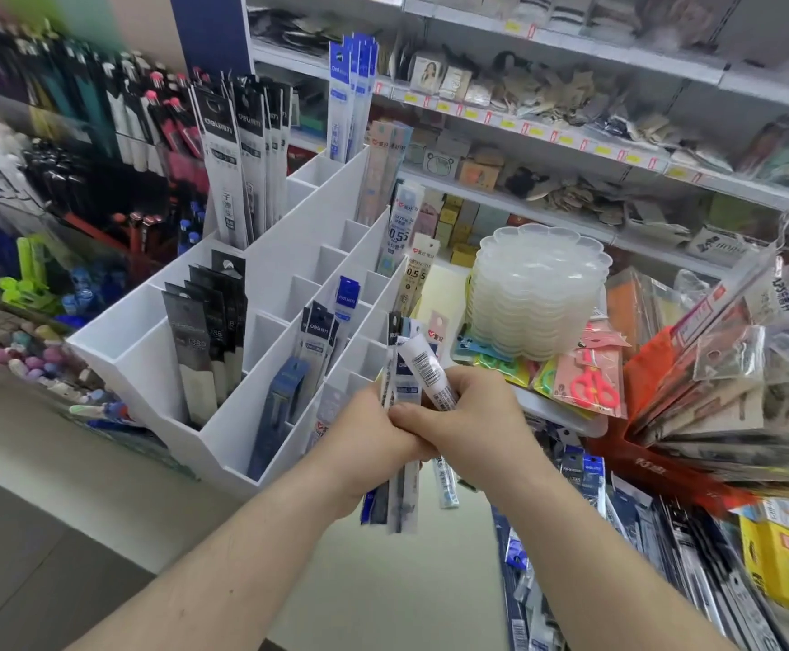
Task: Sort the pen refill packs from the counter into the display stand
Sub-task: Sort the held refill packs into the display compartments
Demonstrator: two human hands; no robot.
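A white display stand (158,350) with many stepped compartments stands at centre left. Black, blue and white refill packs stick up from several of its slots. Just in front of its near right corner, my left hand (364,439) grips a bunch of long refill packs (395,495) held upright. My right hand (467,415) pinches one white pack (425,368) at the front of that bunch, its barcode side facing me. More refill packs (585,467) lie in a loose pile on the counter at lower right.
A stack of clear scalloped trays (538,293) stands right of the stand, with red scissors packs (592,380) before it. A red box of fanned card packs (712,382) fills the right. Shelves of goods run behind; pen racks (101,110) line the left.
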